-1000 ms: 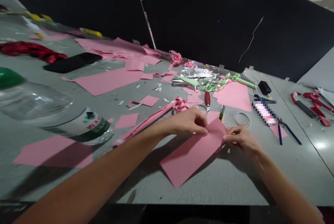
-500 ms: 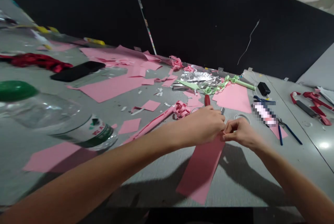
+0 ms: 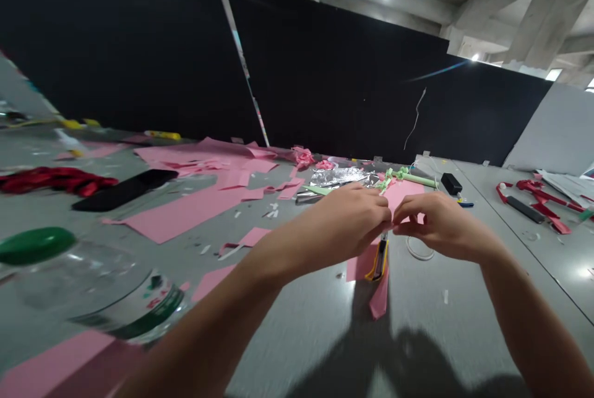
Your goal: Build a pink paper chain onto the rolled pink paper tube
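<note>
My left hand and my right hand meet at the fingertips above the table, both closed in a pinch. A small edge of pink paper shows between them; the fingers hide most of it. Below, a narrow pointed pink paper strip extends toward me; whether it joins the pinched edge I cannot tell. A yellow and black utility knife overlaps this strip. Next to it is a flat pink piece. Just under my right hand lies a pale ring.
A tilted plastic bottle with a green cap is at the left, near a black phone. Pink sheets, crumpled foil and green curled paper cover the back. A black box and red ribbon lie right.
The view has tilted up, showing more ceiling. My hands have risen off the table, still pinching. The broad pink strip beneath them no longer shows as such, and the yellow utility knife has come into view.
</note>
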{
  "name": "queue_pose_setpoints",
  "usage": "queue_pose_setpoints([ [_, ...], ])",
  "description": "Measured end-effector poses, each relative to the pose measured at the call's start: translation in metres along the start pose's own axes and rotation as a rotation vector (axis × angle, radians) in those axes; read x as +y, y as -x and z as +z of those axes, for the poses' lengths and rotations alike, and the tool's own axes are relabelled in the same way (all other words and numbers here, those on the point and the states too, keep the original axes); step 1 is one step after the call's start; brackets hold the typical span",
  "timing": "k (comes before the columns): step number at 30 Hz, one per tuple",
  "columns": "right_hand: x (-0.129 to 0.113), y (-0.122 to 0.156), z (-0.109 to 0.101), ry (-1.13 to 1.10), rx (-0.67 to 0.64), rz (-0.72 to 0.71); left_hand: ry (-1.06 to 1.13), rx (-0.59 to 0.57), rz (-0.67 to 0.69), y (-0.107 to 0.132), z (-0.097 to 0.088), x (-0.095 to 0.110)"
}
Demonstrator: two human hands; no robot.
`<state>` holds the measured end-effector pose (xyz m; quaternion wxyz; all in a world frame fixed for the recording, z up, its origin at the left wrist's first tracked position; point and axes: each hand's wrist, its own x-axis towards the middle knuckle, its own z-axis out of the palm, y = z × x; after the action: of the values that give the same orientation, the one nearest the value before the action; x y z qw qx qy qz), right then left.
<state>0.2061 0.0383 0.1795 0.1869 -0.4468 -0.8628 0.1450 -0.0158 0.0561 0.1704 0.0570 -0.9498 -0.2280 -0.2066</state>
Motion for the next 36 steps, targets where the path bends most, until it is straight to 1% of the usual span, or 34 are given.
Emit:
queue_pose_setpoints([
  [2,-0.001,0.001,0.001,-0.015,-0.003,-0.026,0.021,-0.039,-0.041,0.002,-0.002,-0.002],
  [4,0.0,0.001,0.006,-0.014,0.02,-0.034,0.061,-0.055,-0.075,0.004,-0.001,-0.004],
  [10,0.004,-0.004,0.021,-0.07,0.105,-0.047,0.097,-0.085,-0.099,0.006,0.007,-0.009],
  [15,0.007,-0.01,0.027,-0.103,0.113,-0.017,0.105,-0.073,-0.198,0.005,0.015,-0.013],
  [19,0.009,-0.012,0.033,-0.081,0.149,-0.003,0.165,-0.106,-0.311,0.002,0.018,-0.017],
  [23,0.009,-0.012,0.039,-0.043,0.186,0.022,0.207,-0.127,-0.411,-0.001,0.017,-0.015],
  [27,0.011,-0.011,0.04,-0.01,0.216,-0.005,0.215,-0.102,-0.434,-0.002,0.015,-0.013],
  [30,0.013,-0.009,0.039,0.026,0.176,-0.049,0.217,-0.086,-0.438,-0.001,0.016,-0.014],
  [33,0.014,-0.008,0.04,0.139,0.149,-0.069,0.215,-0.062,-0.421,0.0,0.019,-0.017],
  [36,0.014,-0.009,0.043,0.265,0.179,-0.08,0.194,-0.042,-0.408,-0.001,0.022,-0.02],
])
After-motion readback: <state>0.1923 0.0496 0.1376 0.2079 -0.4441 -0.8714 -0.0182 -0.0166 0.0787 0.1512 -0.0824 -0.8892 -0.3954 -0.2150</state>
